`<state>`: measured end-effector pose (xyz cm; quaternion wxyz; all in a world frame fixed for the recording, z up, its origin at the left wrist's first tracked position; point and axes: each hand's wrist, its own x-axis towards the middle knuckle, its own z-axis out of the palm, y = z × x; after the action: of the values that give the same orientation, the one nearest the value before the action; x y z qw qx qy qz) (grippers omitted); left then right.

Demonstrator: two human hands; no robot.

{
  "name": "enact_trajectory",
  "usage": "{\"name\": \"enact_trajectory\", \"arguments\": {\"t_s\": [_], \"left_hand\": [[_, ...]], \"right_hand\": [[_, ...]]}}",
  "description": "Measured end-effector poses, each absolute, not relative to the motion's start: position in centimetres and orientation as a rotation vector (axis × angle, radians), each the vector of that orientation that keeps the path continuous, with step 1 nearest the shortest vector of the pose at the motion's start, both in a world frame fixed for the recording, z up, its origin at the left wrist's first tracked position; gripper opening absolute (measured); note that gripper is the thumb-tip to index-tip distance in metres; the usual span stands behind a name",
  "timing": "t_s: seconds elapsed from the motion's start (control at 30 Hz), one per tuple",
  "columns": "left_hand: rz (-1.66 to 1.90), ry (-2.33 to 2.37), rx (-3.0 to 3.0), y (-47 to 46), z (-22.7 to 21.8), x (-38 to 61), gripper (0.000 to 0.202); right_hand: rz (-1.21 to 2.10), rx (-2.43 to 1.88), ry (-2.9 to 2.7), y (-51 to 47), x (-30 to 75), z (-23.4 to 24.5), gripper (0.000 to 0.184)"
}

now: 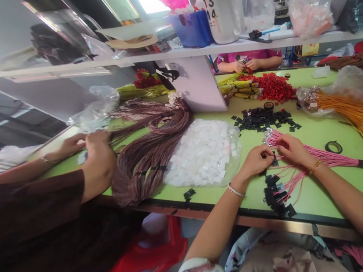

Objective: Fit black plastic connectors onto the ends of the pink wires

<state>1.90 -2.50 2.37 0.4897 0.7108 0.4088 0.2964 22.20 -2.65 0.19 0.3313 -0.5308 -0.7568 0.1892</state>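
Observation:
My left hand [257,159] is pinched at a small black plastic connector housing [275,159], just above the green tabletop. Close beside it, my right hand [292,150] has its fingers closed at a thin pink wire, mostly hidden by the fingers. Under and behind the right hand lies a bundle of pink wires [333,159] with metal terminals at its far end, bound with black tape. Nearer the table edge, several black housings [275,197] with pink wires attached lie in a heap. Beyond my hands is a pile of loose black housings [261,118].
A bag of white connectors [203,153] and brown wire bundles [144,160] lie left, where a co-worker's hands [98,154] work. Red connectors [275,86] lie farther back, near another person's hands. Yellow wires [356,108] and a tape roll [333,147] lie right. A shelf [162,56] spans above.

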Motion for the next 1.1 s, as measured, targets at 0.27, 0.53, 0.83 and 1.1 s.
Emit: {"name": "enact_trajectory", "arguments": {"t_s": [0.27,0.53,0.83,1.1], "left_hand": [[0.306,0.718,2.121,-6.1,3.2,1.4,0.014],[0.279,0.58,2.02,-7.4,3.2,1.3,0.014],[0.825,1.436,1.797,2.2,1.9,0.1,0.02],[0.579,1.656,2.19,8.2,-0.8,1.3,0.046]], "right_hand": [[0.152,-1.673,-2.258,-1.5,22.3,-0.7,0.018],[-0.037,-1.731,-2.245,-2.0,21.9,-1.2,0.024],[0.276,-1.638,-1.989,-2.4,22.7,-0.4,0.031],[0.085,-1.42,-2.321,-2.0,22.3,-0.5,0.017]]}}
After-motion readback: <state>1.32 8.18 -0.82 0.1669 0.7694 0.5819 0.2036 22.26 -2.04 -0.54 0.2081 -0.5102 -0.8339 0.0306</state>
